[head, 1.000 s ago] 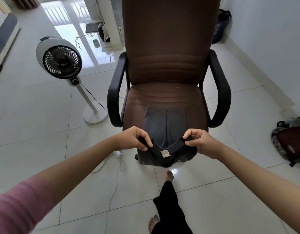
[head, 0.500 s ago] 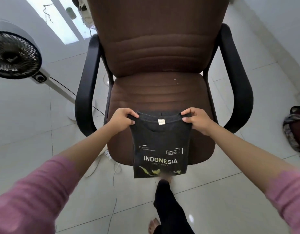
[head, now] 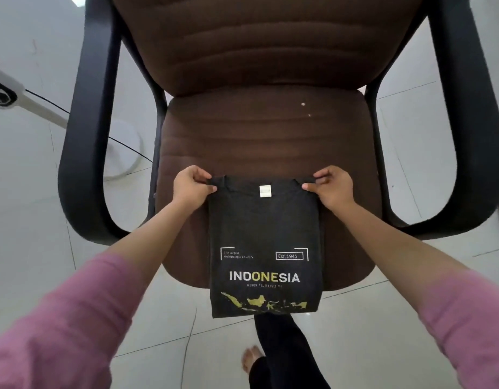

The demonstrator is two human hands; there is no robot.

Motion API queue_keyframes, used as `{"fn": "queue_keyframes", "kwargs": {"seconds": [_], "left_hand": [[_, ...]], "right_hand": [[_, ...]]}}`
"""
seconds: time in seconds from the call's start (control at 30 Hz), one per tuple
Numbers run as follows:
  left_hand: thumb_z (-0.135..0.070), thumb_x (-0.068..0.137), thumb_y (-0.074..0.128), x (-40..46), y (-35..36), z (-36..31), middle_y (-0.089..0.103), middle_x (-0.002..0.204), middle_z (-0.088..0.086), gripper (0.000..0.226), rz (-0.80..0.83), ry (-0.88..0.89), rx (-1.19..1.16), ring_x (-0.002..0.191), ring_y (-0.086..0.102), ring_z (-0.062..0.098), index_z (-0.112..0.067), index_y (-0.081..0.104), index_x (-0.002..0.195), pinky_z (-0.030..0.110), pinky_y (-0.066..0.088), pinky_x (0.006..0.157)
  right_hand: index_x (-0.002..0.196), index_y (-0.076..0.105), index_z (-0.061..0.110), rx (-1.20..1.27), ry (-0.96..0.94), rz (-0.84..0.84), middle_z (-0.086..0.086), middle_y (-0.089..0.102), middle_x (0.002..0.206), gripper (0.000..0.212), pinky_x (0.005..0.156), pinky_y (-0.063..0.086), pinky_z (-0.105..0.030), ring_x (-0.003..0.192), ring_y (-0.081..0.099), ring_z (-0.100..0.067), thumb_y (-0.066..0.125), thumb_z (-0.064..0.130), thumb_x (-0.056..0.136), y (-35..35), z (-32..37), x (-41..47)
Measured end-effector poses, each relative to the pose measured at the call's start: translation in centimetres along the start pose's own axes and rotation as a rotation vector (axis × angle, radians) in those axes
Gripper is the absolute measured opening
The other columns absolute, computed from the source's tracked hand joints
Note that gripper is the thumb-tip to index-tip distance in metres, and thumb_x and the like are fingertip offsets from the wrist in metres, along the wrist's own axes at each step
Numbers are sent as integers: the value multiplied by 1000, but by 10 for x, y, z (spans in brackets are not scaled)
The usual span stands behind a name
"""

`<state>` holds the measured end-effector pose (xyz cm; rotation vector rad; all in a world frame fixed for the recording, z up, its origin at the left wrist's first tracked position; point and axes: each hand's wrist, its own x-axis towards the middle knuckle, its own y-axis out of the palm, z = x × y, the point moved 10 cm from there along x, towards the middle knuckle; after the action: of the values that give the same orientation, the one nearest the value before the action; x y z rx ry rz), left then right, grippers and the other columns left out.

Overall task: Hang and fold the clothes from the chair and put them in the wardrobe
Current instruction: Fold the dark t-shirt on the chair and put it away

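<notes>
Black T-shirt (head: 266,242) folded narrow, long axis running from chair (head: 268,136) seat's middle out past its front edge. Pinched at collar corners: left hand (head: 192,186) one side, right hand (head: 331,189) the other, equally near. Lower part hanging past seat.

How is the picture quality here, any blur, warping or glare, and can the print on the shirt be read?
Head view: soft, even daylight with no harsh glare; the wide lens bows the chair armrests outward; sleeves at the edges look smeared. The shirt, pinched at its collar corners by the left hand and right hand, is sharp: INDONESIA reads clearly, the tiny coordinates do not.
</notes>
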<state>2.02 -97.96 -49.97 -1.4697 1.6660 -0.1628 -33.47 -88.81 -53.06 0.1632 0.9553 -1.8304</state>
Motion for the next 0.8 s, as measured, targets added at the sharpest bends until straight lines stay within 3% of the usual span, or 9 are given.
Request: {"fn": "queue_keyframes", "kwargs": {"seconds": [0.1,0.2,0.3,0.43,0.53,0.63,0.7,0.8], "left_hand": [[-7,71,79,-2,7,7,60,91,2,31,-8,-9,-45,78,58,17,-16,57,91,29,51,77],[-14,75,78,-19,6,13,59,99,2,35,-58,-12,-137,86,58,14,-16,52,99,26,50,80],[-14,77,76,-47,7,24,59,98,3,34,-88,-25,-213,87,59,13,-13,50,98,20,48,76],[-10,80,72,-73,23,38,58,95,1,24,19,17,-141,82,57,10,-17,50,85,18,46,70],[-7,78,73,-71,29,39,57,83,-4,25,56,11,-143,70,53,11,-23,54,74,18,43,67],[0,77,71,-67,34,40,55,68,2,21,106,-85,-236,65,49,16,-17,61,69,28,46,68],[4,77,69,-68,36,37,58,70,7,22,140,-116,-275,69,52,18,-14,63,67,31,47,71],[11,77,65,-73,37,32,63,76,6,23,191,-187,-377,73,59,17,-12,67,72,25,51,68]], "right_hand": [[83,58,15,10,-31,-54,2,56,71,32,62,43,-17,60,53,-7,85,16,66,0,2,-8],[99,60,11,-51,-141,-153,-10,57,99,33,73,46,-23,76,56,-15,80,19,74,-4,5,-33],[118,53,10,-107,-182,-203,-14,47,113,44,85,47,-33,97,53,-25,72,25,81,-1,-4,-64],[129,45,18,-186,-165,-190,-13,47,114,54,85,47,-39,101,51,-27,68,34,83,7,-13,-88],[126,43,25,-97,-128,-124,-8,51,107,51,80,50,-39,93,54,-23,69,29,83,13,-16,-88],[112,46,31,-80,-131,-95,-4,58,88,39,72,50,-40,85,56,-23,69,21,82,16,-16,-86],[101,49,31,-27,-154,-52,-5,58,89,32,69,45,-33,83,54,-20,68,13,82,18,-12,-88],[90,59,26,49,-180,1,-3,61,95,26,77,40,-22,92,54,-16,64,1,84,18,-6,-91]]}}
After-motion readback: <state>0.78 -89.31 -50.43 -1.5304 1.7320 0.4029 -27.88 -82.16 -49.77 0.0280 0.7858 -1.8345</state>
